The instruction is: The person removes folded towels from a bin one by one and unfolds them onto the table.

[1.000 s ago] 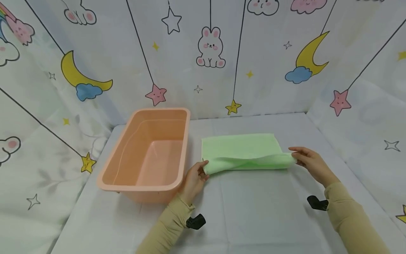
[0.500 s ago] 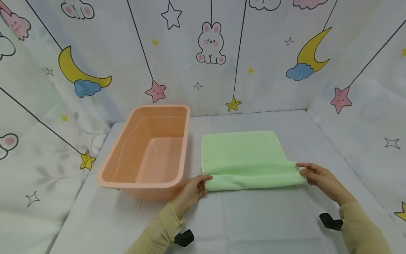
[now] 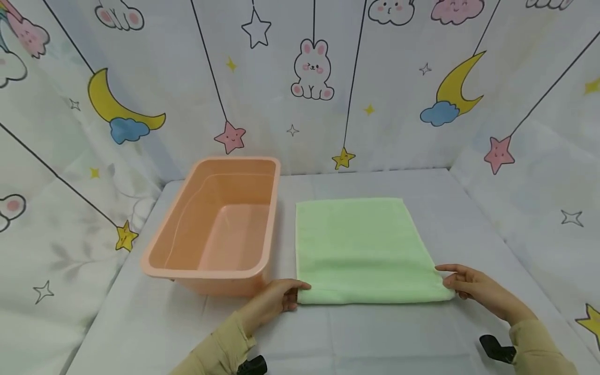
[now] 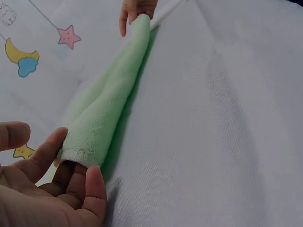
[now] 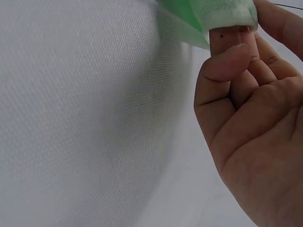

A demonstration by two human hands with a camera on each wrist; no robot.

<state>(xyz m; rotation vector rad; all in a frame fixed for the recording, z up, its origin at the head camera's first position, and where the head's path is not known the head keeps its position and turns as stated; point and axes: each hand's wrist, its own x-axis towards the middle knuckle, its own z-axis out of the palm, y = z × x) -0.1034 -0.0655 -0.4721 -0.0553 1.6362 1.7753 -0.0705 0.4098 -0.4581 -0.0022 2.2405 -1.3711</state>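
A light green towel (image 3: 358, 239) lies spread on the white-covered table, its near edge turned into a soft rounded fold. My left hand (image 3: 272, 301) holds the left end of that fold; in the left wrist view some fingers (image 4: 71, 182) reach inside the fold while others lie along its outside. At the opposite end, my right hand (image 3: 485, 290) grips the fold's right end. The right wrist view shows fingertips tucked into the towel's end (image 5: 227, 14), partly hidden by the cloth.
Left of the towel stands a peach-coloured plastic basin (image 3: 269, 250), with nothing in it, close beside my left forearm. White curtains (image 3: 394, 67) printed with moons, stars and rabbits rise behind the table (image 3: 375, 338) and at its sides.
Both hands have drawn the folded edge toward me, and more of the towel now lies flat behind it. The right hand has also shifted right; the basin stays put.
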